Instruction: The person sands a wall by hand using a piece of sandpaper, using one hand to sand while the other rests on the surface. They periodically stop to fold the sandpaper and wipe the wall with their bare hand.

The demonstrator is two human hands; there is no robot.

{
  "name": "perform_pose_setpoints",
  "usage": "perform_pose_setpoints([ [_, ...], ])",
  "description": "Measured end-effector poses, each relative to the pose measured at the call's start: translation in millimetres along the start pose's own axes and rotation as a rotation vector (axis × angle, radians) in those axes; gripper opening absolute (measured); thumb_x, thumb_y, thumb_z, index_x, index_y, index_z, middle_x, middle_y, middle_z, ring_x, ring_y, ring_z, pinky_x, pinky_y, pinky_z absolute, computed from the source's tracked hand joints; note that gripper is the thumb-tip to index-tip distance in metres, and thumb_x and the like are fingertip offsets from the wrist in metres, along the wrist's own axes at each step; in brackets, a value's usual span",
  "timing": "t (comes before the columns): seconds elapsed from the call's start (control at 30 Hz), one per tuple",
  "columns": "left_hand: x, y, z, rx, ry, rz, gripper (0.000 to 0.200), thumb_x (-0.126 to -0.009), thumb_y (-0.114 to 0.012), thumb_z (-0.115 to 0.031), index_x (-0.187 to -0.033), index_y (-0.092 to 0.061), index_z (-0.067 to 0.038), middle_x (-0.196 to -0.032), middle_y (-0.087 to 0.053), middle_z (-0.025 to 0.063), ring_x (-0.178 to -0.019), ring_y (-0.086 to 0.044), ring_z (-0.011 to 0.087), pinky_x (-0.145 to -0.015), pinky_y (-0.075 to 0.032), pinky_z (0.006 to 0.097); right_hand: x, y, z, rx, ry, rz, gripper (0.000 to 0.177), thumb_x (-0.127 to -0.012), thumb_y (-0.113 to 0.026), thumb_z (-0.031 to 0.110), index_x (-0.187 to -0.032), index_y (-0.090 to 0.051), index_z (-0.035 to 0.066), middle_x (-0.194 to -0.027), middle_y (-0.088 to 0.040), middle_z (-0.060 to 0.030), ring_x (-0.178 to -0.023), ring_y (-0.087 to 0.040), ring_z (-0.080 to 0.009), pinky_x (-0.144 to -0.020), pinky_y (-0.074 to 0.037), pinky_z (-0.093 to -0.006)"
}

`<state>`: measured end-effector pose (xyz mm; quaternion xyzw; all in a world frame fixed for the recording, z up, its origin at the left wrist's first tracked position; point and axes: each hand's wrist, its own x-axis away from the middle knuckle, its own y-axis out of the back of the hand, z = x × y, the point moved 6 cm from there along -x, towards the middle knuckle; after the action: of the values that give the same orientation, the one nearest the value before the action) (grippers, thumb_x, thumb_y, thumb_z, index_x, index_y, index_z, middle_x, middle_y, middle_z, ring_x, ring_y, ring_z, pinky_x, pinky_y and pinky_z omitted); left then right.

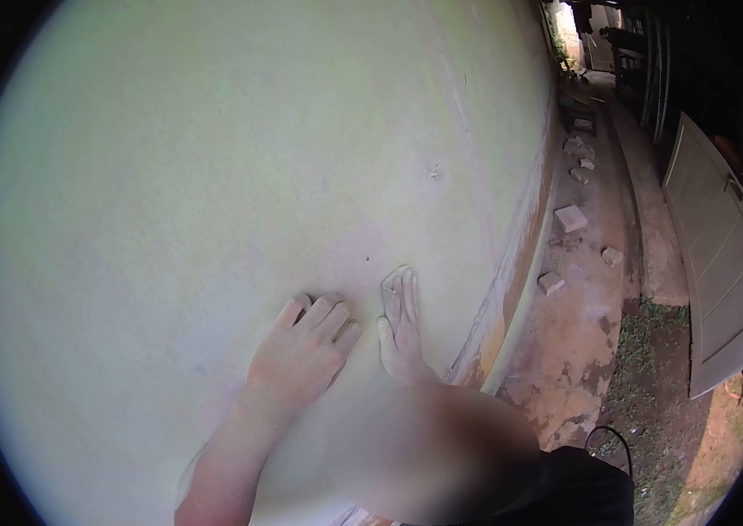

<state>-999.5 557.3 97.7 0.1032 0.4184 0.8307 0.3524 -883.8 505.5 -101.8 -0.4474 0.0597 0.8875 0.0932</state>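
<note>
Both of my hands are against a pale green wall (170, 175) with whitish smoothed patches. My left hand (306, 346) rests on it, knuckles bent and fingers a little apart, with nothing visible in it. To its right, my right hand (402, 324) lies nearly flat, coated in pale dust. Under its fingers is what looks like a folded piece of sandpaper (393, 280), pressed to the wall. A blurred area hides my right forearm, and a dark sleeve (578, 486) shows beyond it. A small dark hole (367, 259) sits above the hands.
Along the wall's foot runs a rough brownish edge (512, 302). Beside it, broken blocks (571, 218) lie on a stained concrete walkway (578, 351). A light panelled door (722, 254) leans at the right, near a patch of grass (652, 377).
</note>
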Motion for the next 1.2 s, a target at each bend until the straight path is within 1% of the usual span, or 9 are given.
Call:
perform_pose_setpoints([
  [0.2, 0.4, -1.1, 0.8, -0.039, -0.007, 0.021, 0.020, -0.088, -0.070, -0.020, -0.105, -0.065, -0.010, -0.123, -0.062, 0.0058, -0.124, -0.056, 0.0209, -0.104, -0.042, 0.0406, -72.6, 21.3, -56.5, -0.026, -0.258, -0.232, 0.056, -0.113, -0.036, 0.023, -0.165, -0.029, 0.004, -0.174, -0.021, -0.0209, -0.161, -0.015, -0.0440, -0.130, -0.010, -0.0521],
  [0.4, -4.6, -3.9, 4.4, 0.003, -0.003, 0.005, 0.020, -0.089, -0.069, -0.022, -0.105, -0.066, -0.011, -0.122, -0.062, 0.0042, -0.121, -0.057, 0.0200, -0.102, -0.042, 0.0404, -5.0, -17.2, 43.8, -0.144, 0.003, 0.087, 0.053, -0.113, -0.036, 0.022, -0.163, -0.036, 0.003, -0.170, -0.027, -0.0247, -0.159, -0.020, -0.0448, -0.129, -0.011, -0.0558],
  [0.57, 4.4, 3.4, 7.4, -0.020, 0.013, 0.037, 0.025, -0.088, -0.069, -0.023, -0.109, -0.066, -0.010, -0.125, -0.062, 0.0042, -0.123, -0.056, 0.0200, -0.102, -0.042, 0.0415, -19.9, 6.3, -4.4, -0.008, 0.103, 0.036, 0.053, -0.113, -0.035, 0.022, -0.161, -0.037, 0.001, -0.170, -0.027, -0.0255, -0.159, -0.022, -0.0444, -0.129, -0.012, -0.0570],
  [0.6, 8.0, 11.2, 10.9, -0.002, 0.055, -0.017, 0.029, -0.088, -0.070, -0.023, -0.113, -0.066, -0.010, -0.132, -0.060, 0.0058, -0.129, -0.054, 0.0209, -0.106, -0.042, 0.0428, -48.2, 15.6, -2.9, -0.009, 0.155, -0.047, 0.053, -0.113, -0.035, 0.022, -0.161, -0.037, 0.001, -0.170, -0.027, -0.0256, -0.158, -0.022, -0.0442, -0.130, -0.012, -0.0556],
  [0.67, 16.8, 25.0, 18.0, 0.020, 0.118, -0.075, 0.033, -0.088, -0.070, -0.023, -0.117, -0.065, -0.009, -0.140, -0.059, 0.0075, -0.135, -0.053, 0.0218, -0.110, -0.041, 0.0441, -97.8, 20.7, -20.3, -0.058, -0.149, -0.138, 0.054, -0.112, -0.037, 0.022, -0.161, -0.036, 0.001, -0.170, -0.027, -0.0244, -0.159, -0.021, -0.0434, -0.130, -0.013, -0.0512],
  [0.8, 37.1, 61.4, 47.5, -0.125, 0.170, -0.011, 0.054, -0.092, -0.066, -0.032, -0.143, -0.058, -0.017, -0.165, -0.042, 0.0062, -0.153, -0.037, 0.0224, -0.125, -0.029, 0.0475, -150.9, 38.9, 28.2, -0.261, -0.209, -0.215, 0.054, -0.111, -0.039, 0.023, -0.162, -0.039, 0.004, -0.171, -0.027, -0.0229, -0.159, -0.021, -0.0428, -0.131, -0.013, -0.0475],
  [0.97, 69.4, 177.4, 123.4, -0.459, 0.509, -0.165, 0.063, -0.097, -0.061, -0.042, -0.158, -0.047, -0.034, -0.172, -0.032, -0.0032, -0.159, -0.027, 0.0205, -0.132, -0.018, 0.0484, -92.1, -3.5, 135.7, 0.002, 0.402, 0.232, 0.053, -0.109, -0.046, 0.024, -0.160, -0.045, 0.009, -0.170, -0.031, -0.0214, -0.159, -0.021, -0.0426, -0.130, -0.015, -0.0493],
  [1.07, 88.2, 208.7, 151.0, -0.646, 0.636, -0.222, 0.063, -0.098, -0.059, -0.042, -0.159, -0.045, -0.035, -0.171, -0.033, -0.0052, -0.159, -0.027, 0.0188, -0.133, -0.016, 0.0481, -107.1, -3.4, 101.3, 0.127, 0.394, 0.256, 0.054, -0.107, -0.048, 0.022, -0.160, -0.045, 0.010, -0.170, -0.031, -0.0195, -0.159, -0.021, -0.0429, -0.129, -0.017, -0.0503],
  [1.2, 99.7, 206.0, 142.3, -0.646, 0.586, -0.239, 0.059, -0.102, -0.053, -0.043, -0.160, -0.043, -0.035, -0.171, -0.033, -0.0069, -0.158, -0.028, 0.0167, -0.133, -0.016, 0.0465, -187.1, 27.6, 52.6, -0.149, 0.014, -0.226, 0.054, -0.110, -0.044, 0.025, -0.162, -0.041, 0.010, -0.170, -0.032, -0.0190, -0.158, -0.025, -0.0407, -0.129, -0.019, -0.0492],
])
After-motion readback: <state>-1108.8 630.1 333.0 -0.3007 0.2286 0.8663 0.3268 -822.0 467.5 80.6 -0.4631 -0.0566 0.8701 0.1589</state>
